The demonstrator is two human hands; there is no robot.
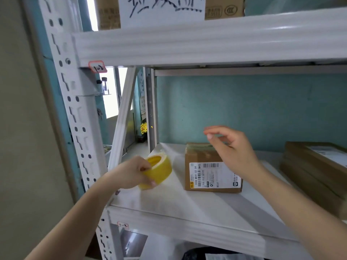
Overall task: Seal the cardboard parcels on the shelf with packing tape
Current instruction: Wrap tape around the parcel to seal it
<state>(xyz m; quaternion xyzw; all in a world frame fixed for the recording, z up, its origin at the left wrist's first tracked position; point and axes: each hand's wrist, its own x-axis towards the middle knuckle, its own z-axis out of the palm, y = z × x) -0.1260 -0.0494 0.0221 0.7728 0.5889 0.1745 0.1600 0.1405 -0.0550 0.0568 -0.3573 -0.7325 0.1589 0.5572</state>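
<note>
Sealing is in hand: the shelf [187, 209] carries a box [210, 177] near its back edge. At the shelf's left edge the left hand [134, 173] grips the tape roll [159, 168]. The right hand [232, 147] hovers open and empty over the box. Likely next: draw tape across the box top.

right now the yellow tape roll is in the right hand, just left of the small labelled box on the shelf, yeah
Not quite. The yellow tape roll is held in the left hand, not the right. The head view shows the right hand open above the small labelled box, holding nothing. The rest is correct: the roll is just left of that box on the shelf.
</note>
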